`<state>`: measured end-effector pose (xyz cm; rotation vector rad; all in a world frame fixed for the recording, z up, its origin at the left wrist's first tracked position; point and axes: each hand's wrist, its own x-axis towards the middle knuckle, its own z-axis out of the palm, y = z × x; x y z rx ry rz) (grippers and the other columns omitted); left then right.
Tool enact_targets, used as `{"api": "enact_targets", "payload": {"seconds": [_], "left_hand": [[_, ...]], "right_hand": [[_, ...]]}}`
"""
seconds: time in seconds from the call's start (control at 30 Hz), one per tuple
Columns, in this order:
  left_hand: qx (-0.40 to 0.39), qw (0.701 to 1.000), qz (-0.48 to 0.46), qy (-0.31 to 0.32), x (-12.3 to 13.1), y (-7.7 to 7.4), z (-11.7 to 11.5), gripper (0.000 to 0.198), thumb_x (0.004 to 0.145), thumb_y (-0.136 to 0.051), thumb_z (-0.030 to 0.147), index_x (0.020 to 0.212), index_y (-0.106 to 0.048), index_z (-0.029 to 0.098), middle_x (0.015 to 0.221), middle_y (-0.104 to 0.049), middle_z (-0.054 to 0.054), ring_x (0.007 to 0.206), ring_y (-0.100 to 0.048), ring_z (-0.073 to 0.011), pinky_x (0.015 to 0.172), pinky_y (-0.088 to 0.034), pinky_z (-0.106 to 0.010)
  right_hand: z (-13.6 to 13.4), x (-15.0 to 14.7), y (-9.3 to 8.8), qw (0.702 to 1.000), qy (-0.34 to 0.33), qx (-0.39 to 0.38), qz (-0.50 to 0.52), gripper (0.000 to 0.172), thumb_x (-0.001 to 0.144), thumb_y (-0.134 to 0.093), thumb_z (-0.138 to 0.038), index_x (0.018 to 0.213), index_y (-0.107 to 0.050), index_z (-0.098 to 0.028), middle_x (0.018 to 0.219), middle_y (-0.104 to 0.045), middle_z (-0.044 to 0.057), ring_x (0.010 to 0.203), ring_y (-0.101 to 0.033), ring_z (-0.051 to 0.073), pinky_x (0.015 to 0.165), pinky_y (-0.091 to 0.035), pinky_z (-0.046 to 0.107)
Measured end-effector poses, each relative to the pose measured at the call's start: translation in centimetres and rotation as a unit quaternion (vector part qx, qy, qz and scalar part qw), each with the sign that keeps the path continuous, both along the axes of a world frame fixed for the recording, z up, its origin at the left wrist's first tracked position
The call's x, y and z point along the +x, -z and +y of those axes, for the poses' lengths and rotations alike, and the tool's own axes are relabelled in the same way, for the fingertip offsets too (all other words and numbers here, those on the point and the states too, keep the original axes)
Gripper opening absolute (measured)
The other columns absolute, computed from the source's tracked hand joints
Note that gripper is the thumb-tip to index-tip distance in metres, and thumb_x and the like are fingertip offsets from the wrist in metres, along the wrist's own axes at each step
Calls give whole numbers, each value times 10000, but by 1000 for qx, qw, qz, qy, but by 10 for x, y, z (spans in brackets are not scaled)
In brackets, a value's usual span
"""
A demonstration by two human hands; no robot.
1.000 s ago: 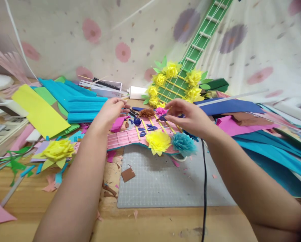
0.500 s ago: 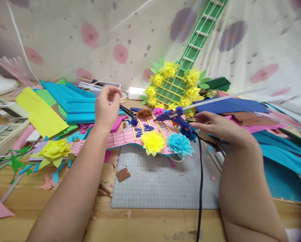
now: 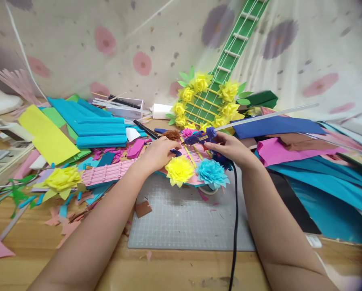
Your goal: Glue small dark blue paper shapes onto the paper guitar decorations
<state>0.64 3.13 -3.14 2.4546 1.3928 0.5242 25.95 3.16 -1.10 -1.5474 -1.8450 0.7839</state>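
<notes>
Wooden table point(image 3: 156, 275) — floral curtain point(image 3: 165, 44), perhaps

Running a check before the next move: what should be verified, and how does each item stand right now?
1. Glue gun held in the right hand: ok, its grip is in the hand.
2. Glue stick in the gun: ok, a long length sticks out of the back.
3. Black cord free of both arms: ok, it runs down over the cutting mat between them.
4. Left hand holding the dark blue paper piece: cannot tell, the fingers are beside it.
5. Mat free of scraps: not ok, a brown piece lies on it.
6. Glue at the nozzle: cannot tell, too small to see.
</notes>
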Motion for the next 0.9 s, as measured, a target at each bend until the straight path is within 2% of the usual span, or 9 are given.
{"api": "enact_targets", "payload": {"seconds": [0.13,0.27,0.33,0.43,0.57,0.77,0.9], "left_hand": [[11,1000,24,2,5,2,1,298,837,-575,165,1087,-726,223,1031,-670,-101,1032,-631,-249,865,-494,-343],[38,999,-29,-27,6,3,1,234,847,-560,174,998,-734,218,1013,-717,-79,1021,-640,-249,885,-477,-361],[25,993,-95,-69,5,0,-1,220,837,-573,190,1005,-709,227,1001,-733,-50,980,-658,-227,857,-483,-342],[-30,973,-183,-136,1,-6,-3,255,791,-634,196,1043,-652,229,940,-744,-16,887,-682,-191,778,-494,-299],[-83,961,-187,-187,-3,-12,-3,341,716,-720,174,1032,-603,223,878,-742,-6,838,-690,-188,711,-491,-282],[-87,967,-136,-198,-4,-12,-3,355,662,-779,194,974,-612,218,877,-747,-14,853,-696,-216,678,-485,-296],[-104,966,-157,-176,-7,-12,-1,321,717,-717,162,1020,-631,227,872,-764,-7,891,-704,-210,741,-503,-302]], "right_hand": [[-5,-11,-4,999,10,3,-42,462,706,-668,-596,884,-695,-171,839,-696,52,753,-614,205,657,-465,303],[-9,-5,-12,996,49,21,-69,458,703,-667,-608,718,-662,-150,668,-625,39,637,-551,176,545,-384,281],[-10,1,-16,997,65,28,-13,462,705,-675,-609,730,-667,-148,674,-634,45,641,-561,176,546,-397,280],[-10,9,-18,992,68,18,103,459,721,-680,-596,849,-700,-155,794,-690,67,729,-620,196,620,-466,293],[-13,6,-20,985,64,1,163,452,728,-693,-574,930,-708,-170,916,-718,76,830,-654,214,709,-506,309],[-22,-13,-26,993,60,21,98,460,705,-714,-569,922,-712,-165,933,-719,77,829,-644,213,723,-498,318],[-21,-16,-21,995,49,19,89,463,724,-683,-589,916,-698,-168,869,-698,64,753,-608,183,657,-469,300]]}}
